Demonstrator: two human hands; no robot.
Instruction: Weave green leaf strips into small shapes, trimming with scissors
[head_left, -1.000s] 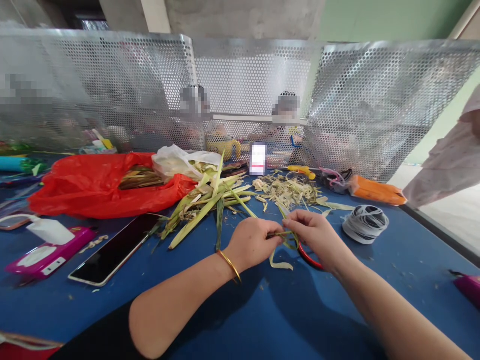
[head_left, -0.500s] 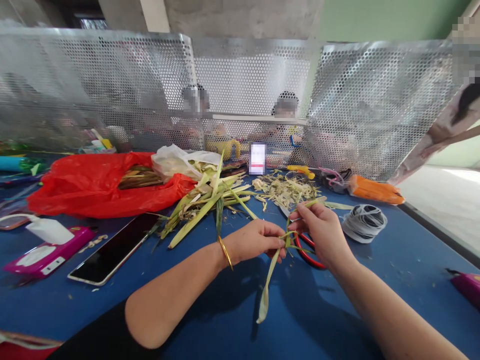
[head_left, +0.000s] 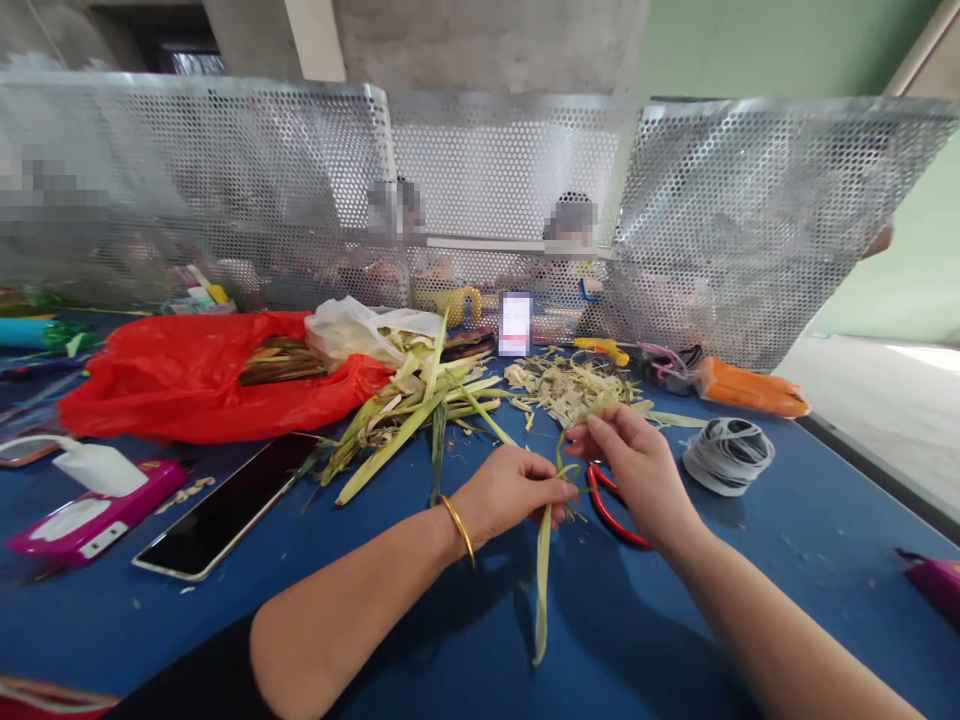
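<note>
My left hand (head_left: 521,490), with a gold bangle at the wrist, pinches a pale green leaf strip (head_left: 543,590) where several strips cross. One end of the strip hangs straight down over the blue table. Just to the right and slightly higher, my right hand (head_left: 634,460) is closed at the fingertips on a thin green strip rising from the same crossing. Red-handled scissors (head_left: 616,515) lie beneath the right hand, their blades mostly hidden. Long leaf strips (head_left: 405,440) are heaped beyond my left hand, and a pile of shredded leaf scraps (head_left: 574,385) lies behind my right.
On the left are a red plastic bag (head_left: 180,375), a dark phone (head_left: 229,510) and a purple power strip (head_left: 105,510). A roll of grey ribbon (head_left: 727,457) and an orange packet (head_left: 754,388) sit right. Behind a perforated metal screen (head_left: 502,150) are people.
My right hand has shifted a little left, closer to my left hand. The hanging strip end now points straighter down and reaches lower.
</note>
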